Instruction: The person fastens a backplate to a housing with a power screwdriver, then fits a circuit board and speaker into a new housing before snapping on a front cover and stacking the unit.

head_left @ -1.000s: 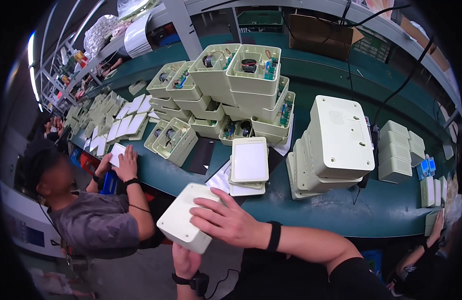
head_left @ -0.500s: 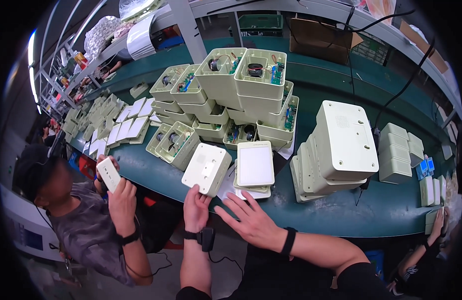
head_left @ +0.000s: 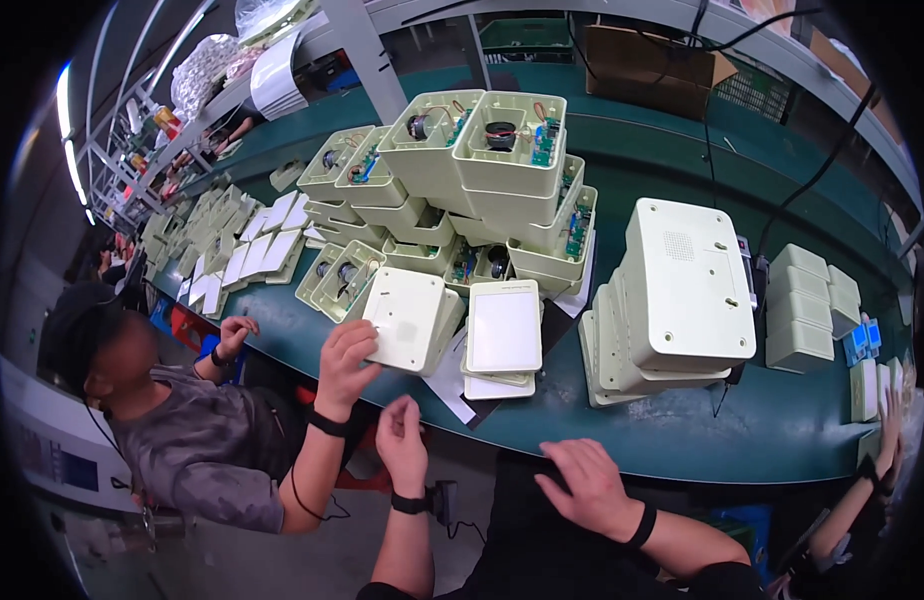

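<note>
My left hand (head_left: 402, 440) hovers just off the near table edge, its fingers drawn together with nothing seen in them. To its right, my right hand (head_left: 589, 487) is held over the edge, fingers stretched out and touching nothing. Beyond my left hand sits a cream plastic housing cover (head_left: 412, 325), resting on another cream part at a tilt. A co-worker's hand (head_left: 348, 362) grips that cover's left side. Beside it lies a small stack of cream-framed panels, the top panel (head_left: 505, 328) having a white face.
Open cream housings (head_left: 509, 170) with speakers and green circuit boards are piled behind. A tall stack of closed cream housings (head_left: 692, 285) stands at right. Smaller cream boxes (head_left: 799, 310) lie farther right. The co-worker sits close on my left; another person's hand (head_left: 887, 435) is far right.
My left hand has come away from the cream housing, and my right hand has drawn back toward me. The co-worker has brought their cover over onto that housing; their other hand has let go.
</note>
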Demonstrator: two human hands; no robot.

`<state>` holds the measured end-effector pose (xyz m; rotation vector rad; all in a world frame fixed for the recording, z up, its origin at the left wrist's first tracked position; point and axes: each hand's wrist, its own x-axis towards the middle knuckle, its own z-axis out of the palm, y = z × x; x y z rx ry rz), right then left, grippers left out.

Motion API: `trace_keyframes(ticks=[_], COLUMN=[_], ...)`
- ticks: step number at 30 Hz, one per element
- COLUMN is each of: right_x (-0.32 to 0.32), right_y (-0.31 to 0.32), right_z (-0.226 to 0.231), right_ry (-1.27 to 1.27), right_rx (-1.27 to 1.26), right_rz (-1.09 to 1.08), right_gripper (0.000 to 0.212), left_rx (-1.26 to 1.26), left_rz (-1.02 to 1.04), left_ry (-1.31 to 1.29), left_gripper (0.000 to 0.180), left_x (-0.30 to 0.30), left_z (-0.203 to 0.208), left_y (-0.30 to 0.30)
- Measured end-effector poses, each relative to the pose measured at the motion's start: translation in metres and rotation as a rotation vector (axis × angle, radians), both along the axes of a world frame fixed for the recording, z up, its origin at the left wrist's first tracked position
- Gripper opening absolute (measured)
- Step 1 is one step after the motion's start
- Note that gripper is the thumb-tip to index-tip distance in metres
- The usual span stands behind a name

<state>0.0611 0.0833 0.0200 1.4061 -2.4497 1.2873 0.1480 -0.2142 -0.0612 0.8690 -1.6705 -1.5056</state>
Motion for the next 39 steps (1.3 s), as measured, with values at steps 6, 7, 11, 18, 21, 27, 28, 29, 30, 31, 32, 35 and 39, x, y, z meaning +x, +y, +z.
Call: trace_keyframes(ticks=[6, 7, 11, 18, 21, 27, 28, 29, 30, 31, 32, 35, 39], right_x=[-0.023, -0.027, -0.049, -0.08, -0.078, -0.081, -0.083, -0.083, -0.082, -0.076, -0.074, -0.076, -0.07], right_y=[-0.013, -0.022, -0.065, -0.101, -0.102, -0.101, -0.105, -0.109, -0.109, -0.11, -0.115, -0.116, -0.111], right_z=[0.005, 0.007, -0.009, -0.023, -0.031, -0.025, -0.024, -0.024, -0.023, -0.008, -0.001, -0.013, -0.012], right_ry=[-0.197, -0.215, -0.303, -0.51, -0.349, -0.713, -0.759, -0.755, -0.836, -0.922, -1.009, -0.877, -0.806], right_rx=[-0.079, -0.174, -0.269, -0.265, -0.305, -0.471, -0.543, -0.544, -0.562, -0.574, -0.583, -0.551, -0.607], right_rz=[-0.112, -0.157, -0.336, -0.334, -0.42, -0.366, -0.338, -0.323, -0.336, -0.347, -0.357, -0.329, -0.292], right_gripper=[0.05, 0.05, 0.046, 0.044, 0.039, 0.03, 0.029, 0.029, 0.029, 0.029, 0.03, 0.032, 0.036], left_rx=[-0.253, -0.411, -0.723, -0.713, -0.719, -0.689, -0.661, -0.634, -0.607, -0.607, -0.615, -0.633, -0.726], left_rz=[-0.191, -0.23, -0.178, -0.312, -0.295, -0.256, -0.277, -0.298, -0.319, -0.302, -0.314, -0.336, -0.227], left_ry=[-0.261, -0.25, -0.201, -0.47, -0.44, -0.409, -0.366, -0.323, -0.28, -0.281, -0.278, -0.265, -0.113], left_gripper=[0.027, 0.028, 0.047, 0.068, 0.063, 0.057, 0.056, 0.056, 0.056, 0.056, 0.054, 0.052, 0.044], left_x=[0.018, 0.011, -0.059, -0.093, -0.093, -0.084, -0.082, -0.081, -0.08, -0.078, -0.077, -0.075, -0.062], left_z=[0.054, 0.067, 0.093, 0.074, 0.073, 0.076, 0.079, 0.081, 0.084, 0.085, 0.086, 0.092, 0.099], left_y=[0.069, 0.081, 0.089, 0.051, 0.057, 0.06, 0.058, 0.057, 0.055, 0.054, 0.054, 0.059, 0.063])
